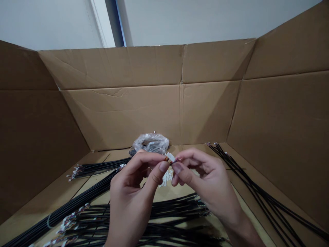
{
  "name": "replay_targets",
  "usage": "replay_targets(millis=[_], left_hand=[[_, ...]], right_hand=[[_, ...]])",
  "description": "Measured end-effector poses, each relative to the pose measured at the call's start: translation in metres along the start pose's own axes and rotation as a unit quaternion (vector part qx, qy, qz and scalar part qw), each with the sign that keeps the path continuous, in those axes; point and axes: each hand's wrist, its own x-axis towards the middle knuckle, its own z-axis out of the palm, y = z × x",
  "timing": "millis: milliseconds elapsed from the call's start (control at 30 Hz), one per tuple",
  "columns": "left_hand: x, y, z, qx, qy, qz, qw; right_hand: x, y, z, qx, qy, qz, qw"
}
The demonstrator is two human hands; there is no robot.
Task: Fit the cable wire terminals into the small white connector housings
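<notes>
The unit in hand is a small white connector, located between the fingertips of both hands, above the middle of the counter. Left hand: the grip is a thumb-and-forefinger pinch at the near-left end of the connector. Right hand: the grip pinches the thin coloured wires at the opposite end. Status, as judged from this view: work on this unit is in progress, with wires at the connector; whether every wire is seated cannot be told. White pieces lie in a loose pile behind the hands, apparently unused stock. The near cables show white parts and coloured strands at their left ends, which suggests that those ends are fitted; their right ends are too small to assess. How many cables remain cannot be determined. Materials: the cables have smooth, matt black jackets, long and slender. The diagonal bundle lies nearly straight and carries a pale band; the right-hand cables fan out and cross. The bag is clear, crumpled, glossy film with dark contents. Creased brown cardboard walls, flat and fold-scored, enclose the area.
</notes>
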Motion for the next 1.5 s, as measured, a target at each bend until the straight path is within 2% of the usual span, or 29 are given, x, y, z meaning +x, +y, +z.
replay_targets(millis=[233, 467, 833, 1067, 1200, 1300, 1500], left_hand=[[0.0002, 0.0006, 0.0008, -0.012, -0.003, 0.005, 1.0], [0.0001, -0.0017, 0.0011, -0.009, -0.002, 0.006, 1.0], [-0.0011, -0.0013, 0.0009, -0.013, -0.004, -0.004, 1.0], [-0.0036, 0.0033, 0.0025, 0.006, 0.024, -0.022, 0.999], [-0.0035, 0.0027, 0.0025, 0.011, 0.031, -0.011, 0.999], [-0.0023, 0.0011, 0.0011, 0.019, 0.03, 0.002, 0.999], [-0.004, 0.0007, 0.0023, 0.029, 0.04, -0.014, 0.999]], right_hand=[[0.0017, 0.002, 0.0037, 0.031, -0.004, -0.003, 1.0], [-0.0004, 0.0022, 0.0042, 0.019, 0.013, -0.019, 1.0], [-0.0007, 0.0008, 0.0059, 0.025, 0.011, 0.009, 1.0], [0.0009, 0.0043, 0.0043, 0.14, -0.018, 0.039, 0.989], [0.0011, 0.0066, 0.0041, 0.171, -0.017, 0.028, 0.985], [0.0004, 0.0057, 0.0046, 0.143, 0.007, 0.011, 0.99], [-0.0037, 0.0034, 0.0062, 0.008, 0.067, -0.046, 0.997]])
